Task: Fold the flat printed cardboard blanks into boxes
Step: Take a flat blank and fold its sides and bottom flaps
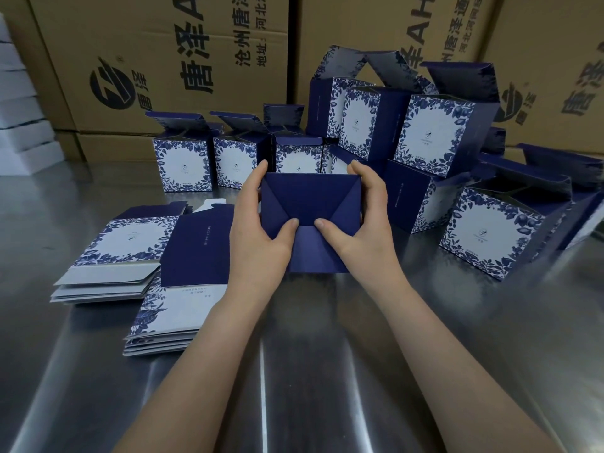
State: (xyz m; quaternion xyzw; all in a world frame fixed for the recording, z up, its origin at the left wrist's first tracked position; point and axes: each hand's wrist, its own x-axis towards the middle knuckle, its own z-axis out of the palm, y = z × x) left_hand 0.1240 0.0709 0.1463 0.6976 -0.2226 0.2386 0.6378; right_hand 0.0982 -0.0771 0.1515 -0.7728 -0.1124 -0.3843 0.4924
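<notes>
I hold a dark blue box (309, 204) above the middle of the steel table (327, 371), its folded bottom flaps facing me. My left hand (258, 230) grips its left side and my right hand (356, 223) its right side. Both thumbs press on the flaps near the centre seam. Two stacks of flat blue-and-white printed blanks (130, 253) lie to the left of my hands, the nearer stack (170, 318) partly under my left forearm. Several folded boxes (428, 138) with open top flaps stand behind and to the right.
Large brown shipping cartons (170, 60) with black printing form a wall along the back of the table. White stacked items (19, 103) sit at the far left edge. A folded box (493, 237) lies tilted at the right.
</notes>
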